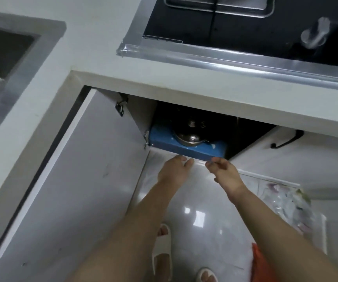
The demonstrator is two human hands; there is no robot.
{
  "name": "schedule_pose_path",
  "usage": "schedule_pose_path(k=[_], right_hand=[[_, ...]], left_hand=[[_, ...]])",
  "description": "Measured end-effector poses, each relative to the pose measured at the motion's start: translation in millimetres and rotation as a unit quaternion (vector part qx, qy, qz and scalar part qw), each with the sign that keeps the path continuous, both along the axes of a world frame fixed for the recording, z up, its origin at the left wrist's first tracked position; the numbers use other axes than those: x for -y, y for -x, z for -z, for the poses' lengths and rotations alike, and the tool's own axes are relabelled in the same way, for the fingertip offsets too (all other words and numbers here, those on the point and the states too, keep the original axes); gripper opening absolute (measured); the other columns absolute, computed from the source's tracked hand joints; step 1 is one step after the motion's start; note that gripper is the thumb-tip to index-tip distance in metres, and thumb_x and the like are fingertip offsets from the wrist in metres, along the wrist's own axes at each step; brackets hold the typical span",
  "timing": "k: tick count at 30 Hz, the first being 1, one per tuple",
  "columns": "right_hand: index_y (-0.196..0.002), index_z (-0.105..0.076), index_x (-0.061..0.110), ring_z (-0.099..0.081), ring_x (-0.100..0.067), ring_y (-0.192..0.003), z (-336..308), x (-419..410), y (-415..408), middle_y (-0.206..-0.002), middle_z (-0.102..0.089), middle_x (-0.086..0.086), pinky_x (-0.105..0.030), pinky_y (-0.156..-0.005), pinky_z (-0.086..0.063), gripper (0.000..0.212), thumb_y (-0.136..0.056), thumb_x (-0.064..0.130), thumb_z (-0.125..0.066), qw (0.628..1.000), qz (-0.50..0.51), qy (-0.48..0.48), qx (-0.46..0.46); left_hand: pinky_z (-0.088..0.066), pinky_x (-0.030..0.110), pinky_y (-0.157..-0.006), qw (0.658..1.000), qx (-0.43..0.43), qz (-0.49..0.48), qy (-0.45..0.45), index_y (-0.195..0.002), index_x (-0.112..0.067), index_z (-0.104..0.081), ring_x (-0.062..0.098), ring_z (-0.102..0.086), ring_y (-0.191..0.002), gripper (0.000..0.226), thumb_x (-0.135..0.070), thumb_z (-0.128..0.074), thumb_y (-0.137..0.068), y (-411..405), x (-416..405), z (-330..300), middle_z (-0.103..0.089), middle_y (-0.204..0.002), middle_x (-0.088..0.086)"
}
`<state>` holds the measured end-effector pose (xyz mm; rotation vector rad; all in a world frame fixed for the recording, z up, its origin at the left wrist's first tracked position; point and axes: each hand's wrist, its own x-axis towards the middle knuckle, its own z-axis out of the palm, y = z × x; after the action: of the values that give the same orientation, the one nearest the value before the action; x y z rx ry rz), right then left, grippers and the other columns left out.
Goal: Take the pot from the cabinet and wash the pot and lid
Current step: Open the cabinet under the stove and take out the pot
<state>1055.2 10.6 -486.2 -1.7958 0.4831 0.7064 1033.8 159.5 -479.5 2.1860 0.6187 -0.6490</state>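
A steel pot (190, 140) with its domed lid (188, 137) and round knob sits on a blue box (186, 148) inside the dark open cabinet under the counter. My left hand (174, 169) reaches toward the box's front edge, fingers apart, holding nothing. My right hand (225, 171) is just right of it, fingertips curled at the box's lower front edge; whether it grips the edge is unclear. The pot's lower body is hidden behind the box rim.
The left cabinet door (78, 180) stands swung open; the right door with a black handle (286, 140) is ajar. A steel sink (5, 58) is at upper left, a black hob (245, 27) above. Slippered feet and a plastic bag (286, 206) are on the glossy floor.
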Motion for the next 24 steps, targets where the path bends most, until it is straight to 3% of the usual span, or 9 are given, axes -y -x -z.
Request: schedule_pose_path(k=[6,15,19,24], right_hand=[[-0.116,-0.054,0.019,-0.055,-0.023,-0.111,79,-24,-30,-0.116,-0.059,-0.004,-0.046,-0.104,-0.042,0.035,-0.085,0.036,-0.061,0.998,0.062,-0.007,-0.001],[-0.141,-0.036,0.019,-0.043,-0.023,-0.130,209,-44,-64,-0.144,-0.042,-0.004,-0.044,-0.111,-0.034,0.068,-0.085,0.053,-0.054,0.993,0.090,-0.037,0.067],[-0.145,-0.027,0.020,-0.033,-0.021,-0.138,277,-52,-84,-0.152,-0.032,-0.003,-0.036,-0.112,-0.027,0.074,-0.085,0.054,-0.053,0.987,0.109,-0.052,0.109],[-0.149,-0.013,0.026,-0.020,-0.019,-0.144,336,-66,-110,-0.158,-0.018,0.002,-0.041,-0.117,-0.019,0.091,-0.077,0.064,-0.054,0.972,0.166,-0.087,0.142]], left_hand=[[-0.039,0.032,-0.098,0.996,0.025,-0.063,0.054,-0.137,-0.016,-0.045,0.025,-0.052,-0.123,0.051,-0.045,-0.043,-0.095,-44,-18,70,-0.055,-0.136,0.008],[-0.037,0.034,-0.102,0.985,0.098,-0.119,0.078,-0.144,-0.013,-0.032,0.027,-0.043,-0.132,0.065,-0.050,-0.045,-0.092,-83,-24,210,-0.042,-0.146,0.011],[-0.027,0.038,-0.113,0.961,0.154,-0.195,0.122,-0.146,-0.009,-0.029,0.028,-0.034,-0.139,0.073,-0.050,-0.050,-0.090,-118,-36,278,-0.034,-0.152,0.014],[-0.021,0.039,-0.116,0.941,0.194,-0.234,0.149,-0.150,-0.013,-0.019,0.027,-0.026,-0.143,0.080,-0.058,-0.045,-0.088,-157,-46,329,-0.027,-0.156,0.010]])
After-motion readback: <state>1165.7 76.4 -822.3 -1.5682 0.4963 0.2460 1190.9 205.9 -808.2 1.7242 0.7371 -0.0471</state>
